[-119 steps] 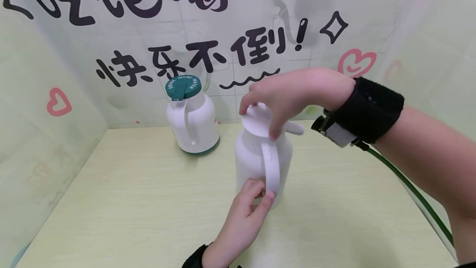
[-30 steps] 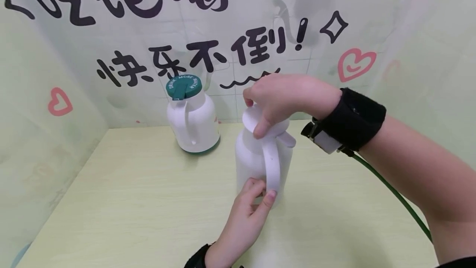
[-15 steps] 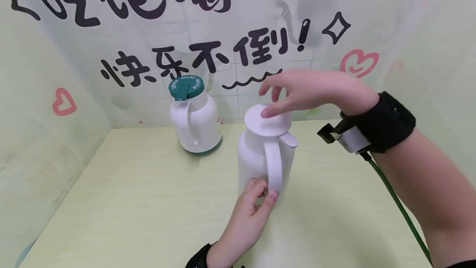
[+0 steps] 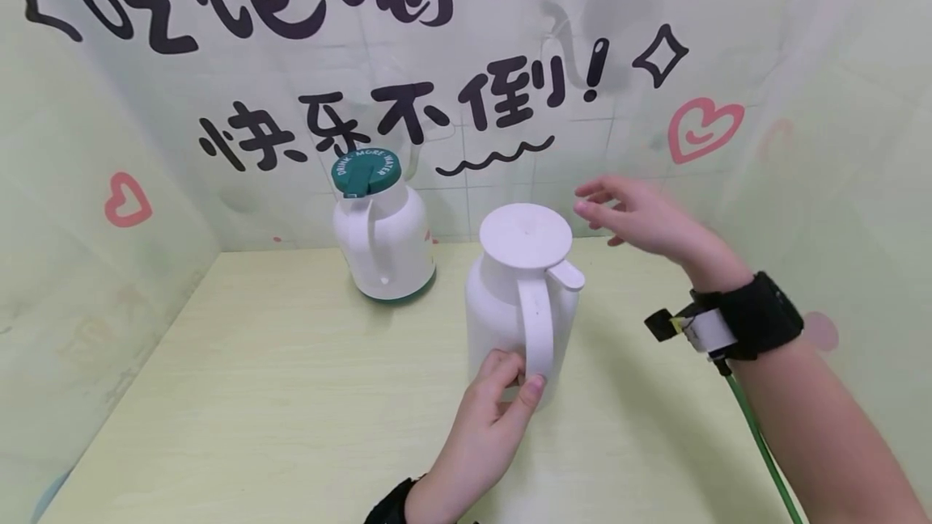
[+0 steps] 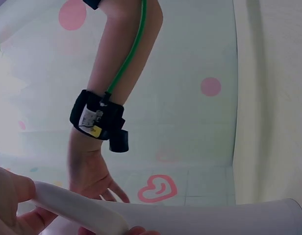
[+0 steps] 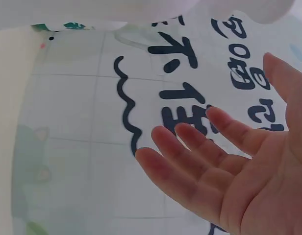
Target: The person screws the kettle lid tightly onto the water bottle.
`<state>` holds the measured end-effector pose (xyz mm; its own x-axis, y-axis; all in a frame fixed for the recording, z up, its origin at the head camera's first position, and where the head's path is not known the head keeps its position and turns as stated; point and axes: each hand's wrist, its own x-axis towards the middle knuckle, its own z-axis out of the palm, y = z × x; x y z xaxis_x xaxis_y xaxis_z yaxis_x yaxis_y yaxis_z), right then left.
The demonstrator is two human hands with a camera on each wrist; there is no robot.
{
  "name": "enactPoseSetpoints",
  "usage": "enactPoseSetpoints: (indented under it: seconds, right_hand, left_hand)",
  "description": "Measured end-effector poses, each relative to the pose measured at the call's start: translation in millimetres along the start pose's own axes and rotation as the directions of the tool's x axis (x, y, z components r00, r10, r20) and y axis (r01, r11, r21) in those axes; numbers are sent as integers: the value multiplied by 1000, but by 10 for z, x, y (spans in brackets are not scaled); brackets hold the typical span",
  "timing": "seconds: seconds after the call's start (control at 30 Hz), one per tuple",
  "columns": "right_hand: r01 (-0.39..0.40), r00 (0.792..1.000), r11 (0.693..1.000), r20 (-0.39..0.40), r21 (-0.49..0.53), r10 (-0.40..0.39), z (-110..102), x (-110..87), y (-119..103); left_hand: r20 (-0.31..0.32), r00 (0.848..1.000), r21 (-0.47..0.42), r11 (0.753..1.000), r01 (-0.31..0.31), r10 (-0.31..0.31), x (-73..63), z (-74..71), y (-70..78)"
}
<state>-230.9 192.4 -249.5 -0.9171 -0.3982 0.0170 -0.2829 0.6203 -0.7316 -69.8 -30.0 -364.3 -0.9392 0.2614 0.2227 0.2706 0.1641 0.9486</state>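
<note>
A white thermos jug (image 4: 495, 306) stands upright on the table, its round flat lid (image 4: 526, 234) on top and a thumb lever (image 4: 566, 275) beside the lid. My left hand (image 4: 476, 427) grips the lower part of the jug's handle (image 4: 537, 326), thumb on the near side and fingers curled behind. In the left wrist view the handle (image 5: 80, 208) lies between thumb and fingers. My right hand (image 4: 641, 217) hovers to the right of the lid, apart from it, holding nothing. Its fingers are loosely spread in the right wrist view, palm (image 6: 268, 196) showing.
A smaller white jug (image 4: 389, 241) with a green lid (image 4: 366, 172) stands at the back left of the pale wooden table (image 4: 255, 395). Behind is a printed backdrop (image 4: 437, 47) with black lettering. A green cable (image 4: 764, 451) runs from the right wrist camera.
My right hand gripped the lid, then let go and moved off to the right. The thumb lever swung from the right to near the handle. The left hand keeps its grip.
</note>
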Motion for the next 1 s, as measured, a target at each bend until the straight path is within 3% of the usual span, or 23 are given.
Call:
enactPoseSetpoints:
  seconds: [0.27, 0.5, 0.7, 1.0]
  right_hand:
    - [-47, 997, 981, 69, 191, 34, 414, -188, 465]
    - [-39, 990, 929, 142, 369, -15, 731, -401, 772]
    - [-48, 990, 877, 140, 478, -22, 986, -529, 901]
    - [-47, 992, 841, 125, 539, -25, 1310, -672, 919]
  left_hand:
    - [-3, 1000, 2, 1000, 0, 0, -8, 5, 2]
    - [14, 999, -44, 999, 33, -32, -11, 6, 8]
    - [12, 999, -49, 998, 41, -40, -14, 7, 5]
    - [9, 1000, -77, 997, 28, -27, -25, 27, -13]
